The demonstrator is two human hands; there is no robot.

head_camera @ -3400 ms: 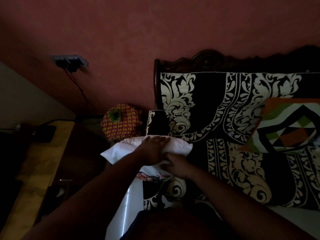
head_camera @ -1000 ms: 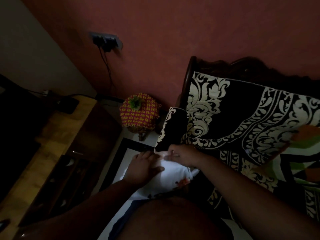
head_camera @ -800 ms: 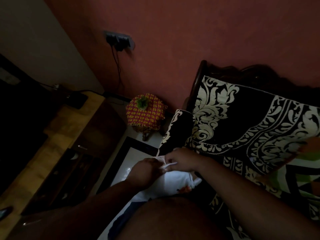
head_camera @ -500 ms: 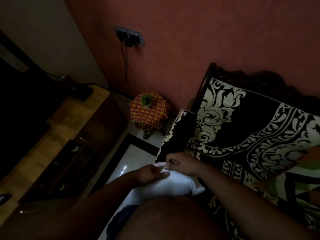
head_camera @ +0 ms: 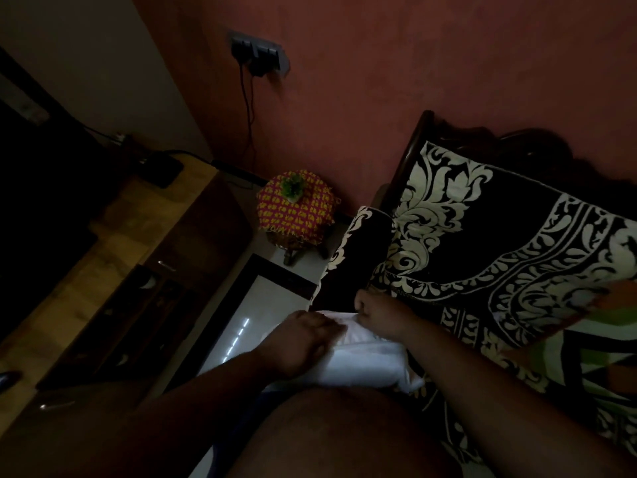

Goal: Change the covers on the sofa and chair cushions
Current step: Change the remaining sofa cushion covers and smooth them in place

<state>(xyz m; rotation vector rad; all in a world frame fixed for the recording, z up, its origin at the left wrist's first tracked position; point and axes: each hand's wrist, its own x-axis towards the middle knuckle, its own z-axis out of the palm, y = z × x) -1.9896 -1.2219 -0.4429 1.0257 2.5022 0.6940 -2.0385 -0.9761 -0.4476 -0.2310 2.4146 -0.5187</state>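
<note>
A white cushion (head_camera: 365, 360) lies against my body at the sofa's left end, in dim light. My left hand (head_camera: 303, 339) lies on its left upper part with fingers curled on the fabric. My right hand (head_camera: 379, 313) pinches the cushion's top edge just beside the left hand. The sofa (head_camera: 499, 236) carries a black cover with cream floral scrolls, and its armrest (head_camera: 351, 250) stands just beyond my hands. A cushion with a green, orange and white geometric cover (head_camera: 599, 339) lies on the seat at the right edge.
A small stool with a red and yellow crochet cover (head_camera: 296, 208) stands between sofa and wall, with a little green plant on it. A wooden cabinet (head_camera: 113, 257) runs along the left. A wall socket (head_camera: 258, 55) with a hanging cable is above. White floor tiles show below the stool.
The view has swung left and down. The cushion came closer to my body, its printed patch is out of sight, and both hands shifted to its top edge, close together.
</note>
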